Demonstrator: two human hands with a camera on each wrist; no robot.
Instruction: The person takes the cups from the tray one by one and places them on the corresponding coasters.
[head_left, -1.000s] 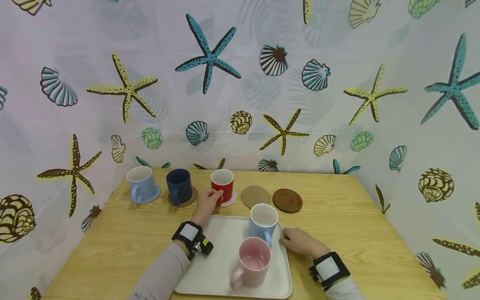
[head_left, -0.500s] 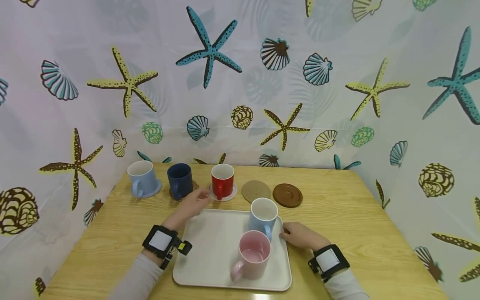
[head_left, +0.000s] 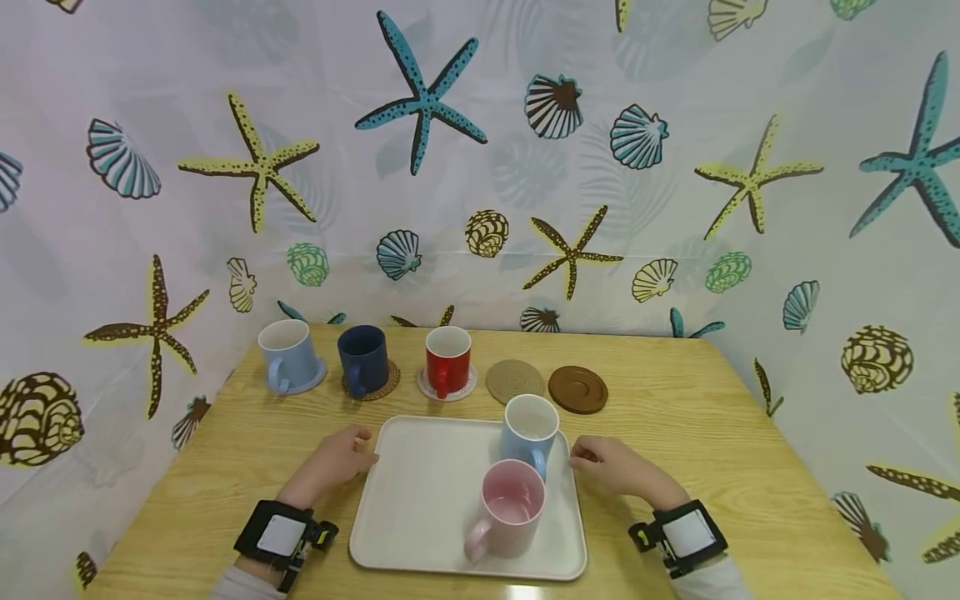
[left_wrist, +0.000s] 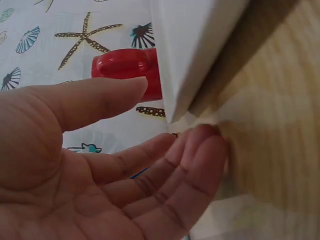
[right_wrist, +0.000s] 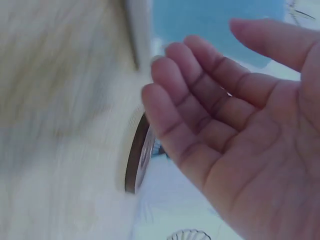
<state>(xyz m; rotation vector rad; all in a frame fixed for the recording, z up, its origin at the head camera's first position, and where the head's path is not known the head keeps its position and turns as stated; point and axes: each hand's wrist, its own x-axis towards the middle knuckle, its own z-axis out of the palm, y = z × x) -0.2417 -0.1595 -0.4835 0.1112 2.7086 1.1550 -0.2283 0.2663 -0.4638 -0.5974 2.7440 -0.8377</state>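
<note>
My left hand (head_left: 337, 457) is just off the left edge of the white tray (head_left: 420, 500), fingers loosely bent, thumb apart and nothing held. On the other side my right hand (head_left: 617, 468) is beside the tray's right edge; its wrist view shows bent fingers and a raised thumb around nothing. Whether either hand touches the rim I cannot tell. Two mugs stand on the tray's right half: a light blue mug (head_left: 529, 423) behind and a pink mug (head_left: 512, 510) in front. A red mug (head_left: 448, 362) stands on a white coaster (head_left: 468, 385) behind the tray.
Left of the red mug are a navy mug (head_left: 363, 360) on a brown woven coaster (head_left: 390, 380) and another light blue mug (head_left: 288, 354) on a blue coaster (head_left: 315, 377). A tan coaster (head_left: 516, 380) and a brown wooden coaster (head_left: 577, 389) lie bare. A patterned cloth (head_left: 480, 167) surrounds the table.
My left hand has let go of the red mug and come back left and nearer, to the tray's left side. The red mug stays on its coaster. My right hand has moved slightly.
</note>
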